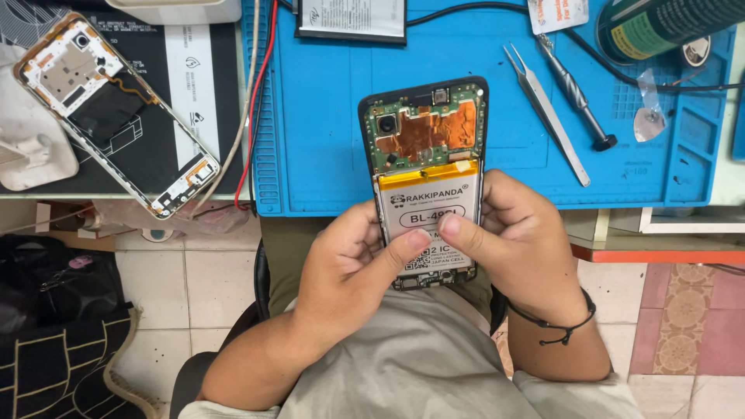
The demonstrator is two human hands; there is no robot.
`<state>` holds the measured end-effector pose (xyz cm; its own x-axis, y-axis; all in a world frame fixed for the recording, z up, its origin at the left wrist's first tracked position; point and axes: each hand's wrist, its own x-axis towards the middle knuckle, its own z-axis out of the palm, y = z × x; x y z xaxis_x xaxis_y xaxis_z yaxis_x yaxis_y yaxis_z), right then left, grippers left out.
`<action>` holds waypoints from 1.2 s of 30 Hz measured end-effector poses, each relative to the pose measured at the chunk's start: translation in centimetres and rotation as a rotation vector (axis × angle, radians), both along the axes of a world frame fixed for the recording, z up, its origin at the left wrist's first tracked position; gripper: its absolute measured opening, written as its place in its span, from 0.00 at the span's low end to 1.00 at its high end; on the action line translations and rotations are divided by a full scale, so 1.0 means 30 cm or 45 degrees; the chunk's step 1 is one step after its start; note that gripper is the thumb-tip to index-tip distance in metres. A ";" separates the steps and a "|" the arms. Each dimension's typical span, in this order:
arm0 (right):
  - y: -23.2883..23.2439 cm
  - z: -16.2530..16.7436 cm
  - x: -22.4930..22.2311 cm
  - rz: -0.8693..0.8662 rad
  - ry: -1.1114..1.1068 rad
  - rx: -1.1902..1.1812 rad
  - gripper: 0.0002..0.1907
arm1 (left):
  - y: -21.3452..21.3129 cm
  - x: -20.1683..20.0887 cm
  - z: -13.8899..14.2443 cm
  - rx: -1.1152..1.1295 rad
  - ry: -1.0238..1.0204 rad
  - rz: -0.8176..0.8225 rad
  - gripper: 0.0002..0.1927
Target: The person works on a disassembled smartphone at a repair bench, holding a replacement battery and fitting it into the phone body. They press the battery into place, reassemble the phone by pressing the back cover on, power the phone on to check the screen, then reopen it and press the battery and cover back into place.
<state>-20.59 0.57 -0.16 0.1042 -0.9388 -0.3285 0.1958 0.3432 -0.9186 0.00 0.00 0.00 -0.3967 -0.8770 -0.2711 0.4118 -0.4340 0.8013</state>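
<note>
Blue mat [326,109] beyond opened phone [425,147]

Figure: the wearer's body seen from above. Both forearms are bare. The left hand [353,260] carries no ornament; the right hand [516,233] has a thin black cord bracelet [560,326] at the wrist, knotted with short loose ends. A pale grey-beige shirt [419,361] covers the torso; olive trousers [283,256] show beyond it.

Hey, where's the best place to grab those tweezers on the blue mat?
Probably the middle of the tweezers, pinched across their two flat arms from above. They lie flat on the blue mat, points toward the far edge, with a screwdriver close alongside.
</note>
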 end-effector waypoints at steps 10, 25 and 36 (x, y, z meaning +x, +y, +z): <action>-0.007 -0.007 0.020 -0.043 -0.084 -0.008 0.16 | 0.002 -0.012 -0.011 -0.022 -0.001 0.026 0.16; -0.010 0.019 0.028 -0.385 -0.163 -0.337 0.28 | 0.025 -0.029 0.016 -0.267 -0.316 0.006 0.17; 0.032 0.010 -0.007 -0.416 -0.285 -0.266 0.13 | 0.025 -0.030 0.020 -0.460 -0.565 0.028 0.15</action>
<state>-20.81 1.53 0.13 -0.1619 -0.9780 -0.1312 0.4648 0.0417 -0.8844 -0.91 0.75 0.61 -0.2939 -0.9517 -0.0891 0.0076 -0.0955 0.9954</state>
